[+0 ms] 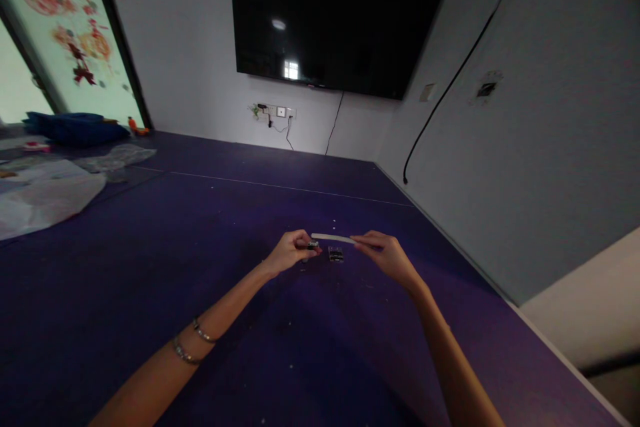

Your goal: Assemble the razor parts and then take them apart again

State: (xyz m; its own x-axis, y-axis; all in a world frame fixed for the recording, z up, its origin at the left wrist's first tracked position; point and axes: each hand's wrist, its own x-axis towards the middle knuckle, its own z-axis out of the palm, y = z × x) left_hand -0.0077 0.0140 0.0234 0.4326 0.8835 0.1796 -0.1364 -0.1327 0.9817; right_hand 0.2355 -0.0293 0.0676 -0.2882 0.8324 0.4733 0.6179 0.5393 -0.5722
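My left hand point(295, 251) pinches a small dark and silvery part point(313, 246), mostly hidden by the fingertips. Between thumb and fingers of my right hand point(383, 251) is one end of a thin, slightly curved white stick point(331, 237). Its free end points left and reaches close to the part in my left hand; whether the two touch I cannot tell. Below the stick, between both hands, a small dark piece with light edges, like a little circuit board point(335, 255), lies on the purple surface point(240, 340).
White specks dot the surface around my hands. Crumpled clear plastic and white sheets point(55, 203) lie at the left, with a dark blue cloth bundle point(75, 128) behind. A wall stands along the right, where a black cable point(453, 80) hangs. A large screen point(340, 20) is mounted ahead.
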